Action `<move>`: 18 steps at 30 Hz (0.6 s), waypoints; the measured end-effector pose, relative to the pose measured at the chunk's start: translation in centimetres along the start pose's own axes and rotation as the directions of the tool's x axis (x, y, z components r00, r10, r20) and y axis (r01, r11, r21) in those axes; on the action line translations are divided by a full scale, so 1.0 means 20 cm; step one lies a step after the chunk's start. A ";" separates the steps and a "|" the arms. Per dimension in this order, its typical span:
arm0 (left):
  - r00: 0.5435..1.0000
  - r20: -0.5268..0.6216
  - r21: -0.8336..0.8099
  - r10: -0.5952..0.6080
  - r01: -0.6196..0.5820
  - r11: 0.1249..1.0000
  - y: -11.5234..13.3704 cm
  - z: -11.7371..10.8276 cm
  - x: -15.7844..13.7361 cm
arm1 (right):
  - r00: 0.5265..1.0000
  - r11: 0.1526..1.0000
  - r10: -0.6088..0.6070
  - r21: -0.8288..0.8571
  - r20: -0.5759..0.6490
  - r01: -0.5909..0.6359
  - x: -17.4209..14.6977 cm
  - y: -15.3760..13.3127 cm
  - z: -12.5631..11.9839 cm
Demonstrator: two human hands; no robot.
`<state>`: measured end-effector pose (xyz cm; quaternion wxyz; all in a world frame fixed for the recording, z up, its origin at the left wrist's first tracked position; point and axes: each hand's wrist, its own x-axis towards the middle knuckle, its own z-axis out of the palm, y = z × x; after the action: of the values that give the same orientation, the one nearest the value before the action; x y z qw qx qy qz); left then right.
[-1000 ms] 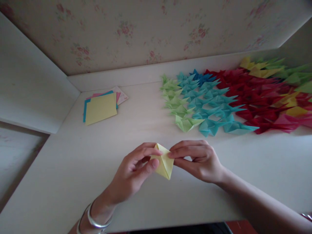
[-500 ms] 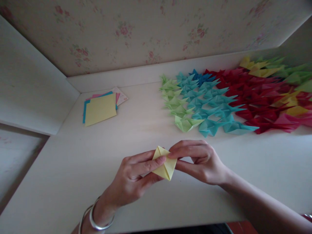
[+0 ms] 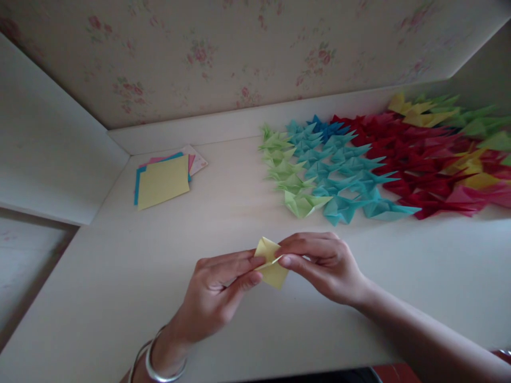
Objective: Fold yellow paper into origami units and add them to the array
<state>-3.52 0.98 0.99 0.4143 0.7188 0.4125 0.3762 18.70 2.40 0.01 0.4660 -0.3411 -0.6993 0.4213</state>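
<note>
A small folded sheet of yellow origami paper is held between both hands, over the front part of the white table. My left hand pinches its left side between fingers and thumb. On the right edge, the thumb and fingers of my right hand grip a raised flap. The flap stands up across the middle of the paper, with one corner pointing away at the top. The fingertips hide parts of both side edges.
Rows of folded paper cranes in green, turquoise, red and yellow fill the back right of the table. At the back left lies a stack of paper sheets, yellow on top. A flowered wall stands behind.
The yellow paper lay flat as a diamond with a centre crease; a flap is now lifted along its middle. My right thumb has come onto the front, and my left thumb has moved lower.
</note>
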 end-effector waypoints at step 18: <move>0.910 -0.015 -0.489 -0.415 0.356 0.797 -0.05 0.10 -0.01 | 0.908 0.926 0.365 0.184 -0.206 -0.330 -0.05 0.02 0.12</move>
<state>-2.12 0.49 -0.69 0.6197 0.4715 0.4695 0.4162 16.78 1.01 -1.20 0.4867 -0.4733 -0.5342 0.5037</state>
